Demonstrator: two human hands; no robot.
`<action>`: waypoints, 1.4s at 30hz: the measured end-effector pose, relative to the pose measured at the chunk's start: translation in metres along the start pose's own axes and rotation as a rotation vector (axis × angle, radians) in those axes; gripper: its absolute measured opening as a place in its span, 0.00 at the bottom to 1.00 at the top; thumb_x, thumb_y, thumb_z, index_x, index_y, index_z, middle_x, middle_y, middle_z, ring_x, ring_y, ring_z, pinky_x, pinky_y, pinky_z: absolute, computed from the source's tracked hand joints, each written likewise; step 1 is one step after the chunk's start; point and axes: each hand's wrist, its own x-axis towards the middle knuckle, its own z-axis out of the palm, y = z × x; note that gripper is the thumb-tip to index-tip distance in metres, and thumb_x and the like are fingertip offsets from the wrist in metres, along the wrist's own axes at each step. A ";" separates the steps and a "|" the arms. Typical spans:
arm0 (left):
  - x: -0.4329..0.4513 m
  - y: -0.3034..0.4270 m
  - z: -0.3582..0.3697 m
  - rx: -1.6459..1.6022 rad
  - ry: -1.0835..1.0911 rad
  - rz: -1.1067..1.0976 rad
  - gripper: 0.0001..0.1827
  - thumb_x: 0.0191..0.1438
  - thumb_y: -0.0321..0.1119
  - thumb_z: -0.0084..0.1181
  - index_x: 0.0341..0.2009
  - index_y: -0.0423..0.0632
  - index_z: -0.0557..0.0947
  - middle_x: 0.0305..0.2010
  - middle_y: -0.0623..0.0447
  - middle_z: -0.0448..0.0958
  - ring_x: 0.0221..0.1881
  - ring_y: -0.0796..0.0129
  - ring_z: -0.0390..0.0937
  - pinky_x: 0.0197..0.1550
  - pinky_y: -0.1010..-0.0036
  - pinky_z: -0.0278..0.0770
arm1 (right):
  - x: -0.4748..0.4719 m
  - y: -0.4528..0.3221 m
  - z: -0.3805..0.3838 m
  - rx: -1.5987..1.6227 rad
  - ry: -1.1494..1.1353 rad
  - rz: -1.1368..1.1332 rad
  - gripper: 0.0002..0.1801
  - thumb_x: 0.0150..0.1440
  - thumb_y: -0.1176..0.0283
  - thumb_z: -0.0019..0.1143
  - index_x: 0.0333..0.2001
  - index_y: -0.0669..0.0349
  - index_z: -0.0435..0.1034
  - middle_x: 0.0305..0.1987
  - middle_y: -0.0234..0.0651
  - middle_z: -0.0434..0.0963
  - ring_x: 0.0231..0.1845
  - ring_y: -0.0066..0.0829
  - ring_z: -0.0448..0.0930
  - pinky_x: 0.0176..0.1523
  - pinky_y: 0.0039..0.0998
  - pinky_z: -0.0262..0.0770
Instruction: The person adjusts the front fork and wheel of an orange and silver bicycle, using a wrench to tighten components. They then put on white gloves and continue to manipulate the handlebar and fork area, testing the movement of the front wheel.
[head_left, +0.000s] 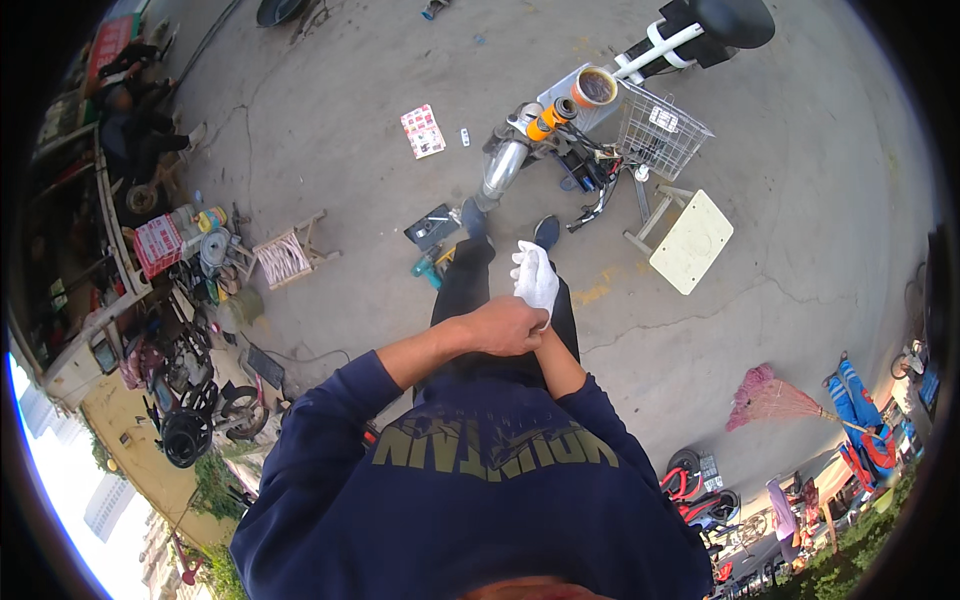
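My right hand (535, 279) wears a white knit glove, with the fingers loosely bent and nothing visible in them. My bare left hand (501, 325) is clenched on the glove's cuff at the right wrist. Both hands are in front of my dark trousers, above my shoes (547, 231). Beyond them stands a partly stripped electric scooter (581, 161) with a wire basket (664, 131). On it are an orange tub (595, 87) of brown contents and an orange cylinder (546, 124) with a dark end. A silver cylindrical part (504, 171) leans near my left foot.
By my left foot lie a black tool case (433, 226) and a teal power tool (426, 270). A cream-topped stool (691, 241) is to the right, a corded folding stool (286, 258) left. People (139, 120) sit at far left. A pink broom (776, 397) is at right.
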 end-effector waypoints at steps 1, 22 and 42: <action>0.002 -0.001 -0.002 -0.004 -0.025 0.002 0.08 0.50 0.33 0.54 0.31 0.41 0.77 0.24 0.35 0.75 0.30 0.36 0.76 0.35 0.50 0.71 | 0.003 0.001 -0.005 -0.160 -0.020 -0.153 0.16 0.69 0.59 0.47 0.47 0.59 0.76 0.37 0.38 0.83 0.32 0.35 0.82 0.35 0.34 0.76; 0.174 -0.345 -0.033 -0.160 0.925 -0.273 0.29 0.59 0.49 0.61 0.55 0.40 0.74 0.55 0.38 0.73 0.57 0.45 0.73 0.56 0.57 0.73 | 0.266 0.198 0.030 -0.390 -0.172 0.021 0.32 0.64 0.56 0.59 0.65 0.64 0.62 0.49 0.50 0.80 0.47 0.42 0.82 0.53 0.38 0.76; 0.281 -0.533 -0.126 -0.312 0.250 0.017 0.47 0.44 0.65 0.74 0.57 0.42 0.76 0.45 0.55 0.79 0.47 0.73 0.74 0.51 0.72 0.75 | 0.379 0.235 0.066 -0.474 -0.159 -0.262 0.36 0.69 0.44 0.39 0.57 0.69 0.70 0.54 0.61 0.78 0.57 0.60 0.76 0.59 0.47 0.70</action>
